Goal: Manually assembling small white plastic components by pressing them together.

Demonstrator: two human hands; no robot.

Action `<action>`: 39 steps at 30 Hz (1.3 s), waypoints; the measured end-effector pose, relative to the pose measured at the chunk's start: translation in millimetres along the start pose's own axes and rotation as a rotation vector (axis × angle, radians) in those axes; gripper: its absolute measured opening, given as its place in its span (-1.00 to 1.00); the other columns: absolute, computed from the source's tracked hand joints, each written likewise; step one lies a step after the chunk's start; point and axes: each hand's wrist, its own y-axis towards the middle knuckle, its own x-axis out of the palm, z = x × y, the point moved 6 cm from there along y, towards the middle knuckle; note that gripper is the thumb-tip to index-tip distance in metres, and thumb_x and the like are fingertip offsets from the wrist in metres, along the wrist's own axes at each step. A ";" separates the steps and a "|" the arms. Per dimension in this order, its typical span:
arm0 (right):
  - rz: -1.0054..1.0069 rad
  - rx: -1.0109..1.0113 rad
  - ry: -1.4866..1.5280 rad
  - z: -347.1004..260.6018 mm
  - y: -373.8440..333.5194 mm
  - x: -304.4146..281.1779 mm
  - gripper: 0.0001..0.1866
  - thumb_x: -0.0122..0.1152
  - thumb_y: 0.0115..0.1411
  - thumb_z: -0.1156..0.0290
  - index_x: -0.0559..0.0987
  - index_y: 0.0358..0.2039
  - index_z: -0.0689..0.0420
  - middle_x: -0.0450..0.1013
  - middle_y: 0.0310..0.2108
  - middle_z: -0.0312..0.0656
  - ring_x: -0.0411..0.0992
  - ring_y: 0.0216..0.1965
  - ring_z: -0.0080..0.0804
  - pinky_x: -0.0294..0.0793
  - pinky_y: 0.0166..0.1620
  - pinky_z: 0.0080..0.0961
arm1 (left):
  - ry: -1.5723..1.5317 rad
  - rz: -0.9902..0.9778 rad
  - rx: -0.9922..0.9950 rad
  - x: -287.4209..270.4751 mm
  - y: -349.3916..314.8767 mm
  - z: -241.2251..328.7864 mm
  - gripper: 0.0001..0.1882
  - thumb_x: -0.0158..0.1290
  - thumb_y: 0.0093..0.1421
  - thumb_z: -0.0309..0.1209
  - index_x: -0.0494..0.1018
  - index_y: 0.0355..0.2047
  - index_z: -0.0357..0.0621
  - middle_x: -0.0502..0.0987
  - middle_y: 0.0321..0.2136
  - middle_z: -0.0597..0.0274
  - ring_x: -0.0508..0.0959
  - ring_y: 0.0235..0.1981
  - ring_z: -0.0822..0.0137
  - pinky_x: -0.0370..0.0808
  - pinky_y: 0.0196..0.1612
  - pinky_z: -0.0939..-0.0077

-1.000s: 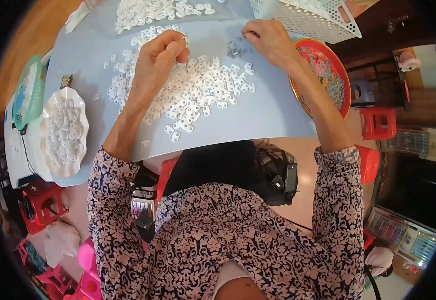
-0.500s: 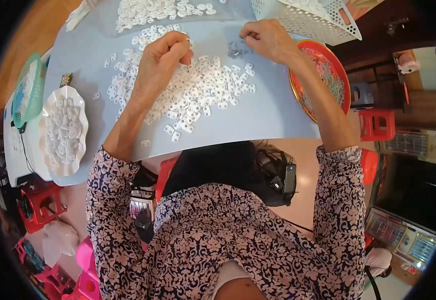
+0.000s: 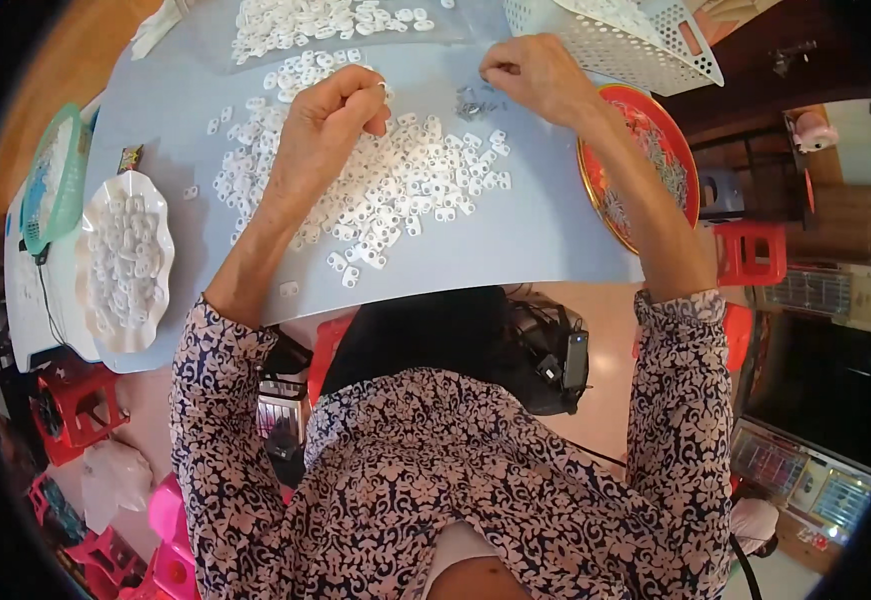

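- A person in floral sleeves point(image 3: 226, 360) bent to a pale worktop point(image 3: 526, 225), both hands raised above it.
- The left hand point(image 3: 328, 125) was curled, its grip closed on a small white piece point(image 3: 384, 85) — a sliver of it showed at the thumb and forefinger.
- The right hand point(image 3: 541, 80) reached near a small cluster of grey metal parts point(image 3: 472, 103), its fingers drawn together in a closed grip; whether they pinched a part was too small to tell.
- Loose white pieces with holes point(image 3: 401, 175) spread across the worktop, between and below the hands.
- A red bowl point(image 3: 693, 185) of grey metal parts sat under the right forearm.
- More white pieces filled a scalloped white dish point(image 3: 166, 235) at far left and a clear bag point(image 3: 306, 28) at the far edge.
- A white perforated basket point(image 3: 636, 50) stood beyond the right hand — a green basket point(image 3: 74, 185) lay at left.
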 end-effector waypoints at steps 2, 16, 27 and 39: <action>-0.111 -0.003 -0.034 -1.7 -3.1 2.4 -0.88 0.13 0.02 0.47 0.57 -0.43 0.22 0.49 -0.55 -0.07 0.46 -0.53 -0.20 0.42 -0.39 -0.37 | -0.007 -0.015 0.001 2.0 0.3 -0.1 -0.81 -0.09 0.23 -0.40 0.46 -0.39 -0.25 0.40 -0.62 0.35 0.40 -0.45 0.51 0.34 -0.24 0.58; -0.156 0.088 0.005 7.2 -12.2 -5.4 -0.86 0.11 -0.02 0.46 0.58 -0.47 0.23 0.49 -0.57 -0.03 0.47 -0.52 -0.17 0.44 -0.36 -0.37 | 0.005 -0.014 0.030 1.7 0.5 0.4 -0.81 -0.07 0.20 -0.37 0.45 -0.40 -0.25 0.40 -0.64 0.35 0.43 -0.47 0.53 0.37 -0.30 0.61; -0.213 0.004 -0.063 -6.3 -17.0 -1.3 -0.89 0.15 -0.02 0.51 0.60 -0.46 0.22 0.49 -0.58 -0.03 0.46 -0.57 -0.18 0.45 -0.41 -0.41 | 0.014 -0.014 0.019 3.6 0.5 -0.1 -0.79 -0.07 0.19 -0.35 0.46 -0.39 -0.25 0.41 -0.63 0.35 0.43 -0.48 0.53 0.36 -0.31 0.61; -0.266 -0.042 -0.249 -19.5 -8.9 0.5 -0.93 0.14 -0.07 0.53 0.53 -0.56 0.27 0.42 -0.64 0.03 0.43 -0.54 -0.11 0.42 -0.41 -0.34 | 0.013 -0.034 0.007 3.0 1.2 -0.4 -0.82 -0.09 0.23 -0.40 0.46 -0.38 -0.24 0.41 -0.60 0.35 0.40 -0.46 0.51 0.33 -0.25 0.59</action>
